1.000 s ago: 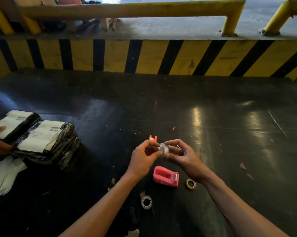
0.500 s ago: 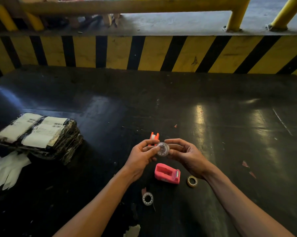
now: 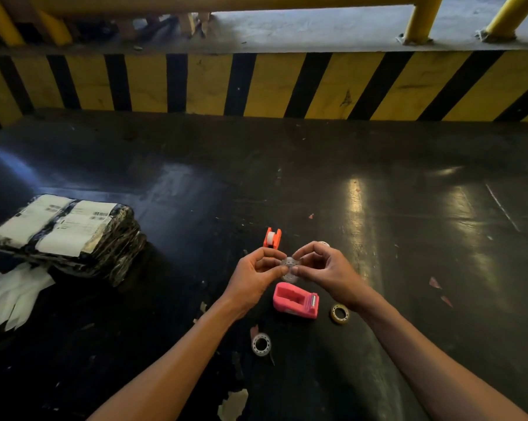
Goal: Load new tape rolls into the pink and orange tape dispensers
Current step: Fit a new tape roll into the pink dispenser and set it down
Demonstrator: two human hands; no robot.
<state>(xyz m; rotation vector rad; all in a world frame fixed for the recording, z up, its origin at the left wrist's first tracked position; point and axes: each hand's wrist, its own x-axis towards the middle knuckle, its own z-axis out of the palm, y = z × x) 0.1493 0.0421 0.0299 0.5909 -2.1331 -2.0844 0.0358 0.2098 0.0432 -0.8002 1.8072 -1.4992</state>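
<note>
While your left hand (image 3: 258, 273) and right hand (image 3: 323, 268) both pinch the clear tape roll (image 3: 290, 265) above the empty pink dispenser (image 3: 296, 300), its loose end, probably unpicked, could tear or restick under hurried nails.

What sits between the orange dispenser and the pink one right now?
In the head view, the clear tape roll, pinched by the fingers of both hands, hangs between the orange dispenser and pink dispenser.
</note>
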